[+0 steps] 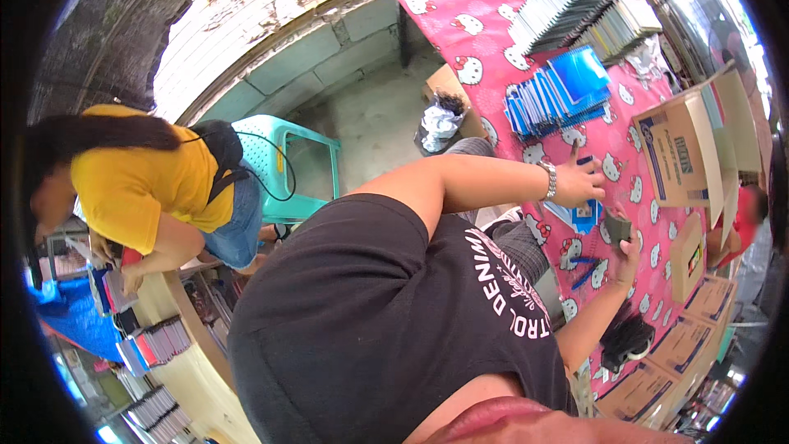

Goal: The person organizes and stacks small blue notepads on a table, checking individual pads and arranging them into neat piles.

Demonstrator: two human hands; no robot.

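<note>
My left hand (579, 184), with a metal-band watch on the wrist, reaches over the table. A small dark blue pen-like object (584, 161) shows between its fingers; its full shape is hidden. Beneath that hand lies a small blue booklet or packet (585, 215), partly covered. My right hand (629, 256) is closed around a small dark grey-green block-like object (616, 228), whose kind I cannot make out. Blue pens (585, 272) lie on the pink patterned tablecloth (567, 238) beside my right hand. Farther along the table is a fanned pile of blue notebooks (559, 92).
Stacks of spiral notebooks (560, 4) stand at the far end. An open cardboard box (678, 152) and flat cartons (674, 345) line the right side. At left, a person in yellow (140, 173) handles books by a green plastic stool (283, 156). Another person in red (744, 218) is beyond the box.
</note>
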